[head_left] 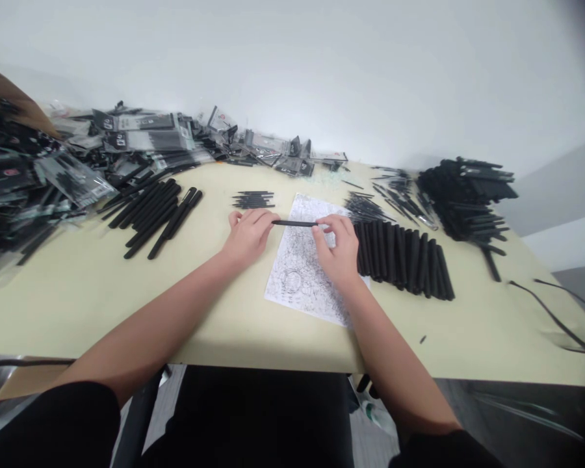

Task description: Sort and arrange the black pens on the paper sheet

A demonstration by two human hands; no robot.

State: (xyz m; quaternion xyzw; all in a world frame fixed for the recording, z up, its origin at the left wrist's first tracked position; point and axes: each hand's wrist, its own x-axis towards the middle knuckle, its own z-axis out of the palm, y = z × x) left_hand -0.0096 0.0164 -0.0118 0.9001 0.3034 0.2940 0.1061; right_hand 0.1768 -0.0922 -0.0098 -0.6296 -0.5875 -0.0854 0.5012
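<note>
A slim black pen (295, 223) lies level between my two hands, above the top part of a scribbled white sheet (292, 286). My left hand (250, 235) has its fingertips closed on the pen's left end. At the other end, the thumb and fingers of my right hand (338, 250) pinch it. Just beyond my left hand is a small bundle of thin black refills (253, 199). A row of thick black pens (402, 257) lies right beside my right hand, partly over the sheet's edge.
Packaged black pens (146, 136) heap along the back left. Loose black pens (151, 211) lie left of my hands. Thin dark sticks (368, 207) and a stack of black pens (468, 195) are at the back right. Eyeglasses (565, 325) rest near the right edge.
</note>
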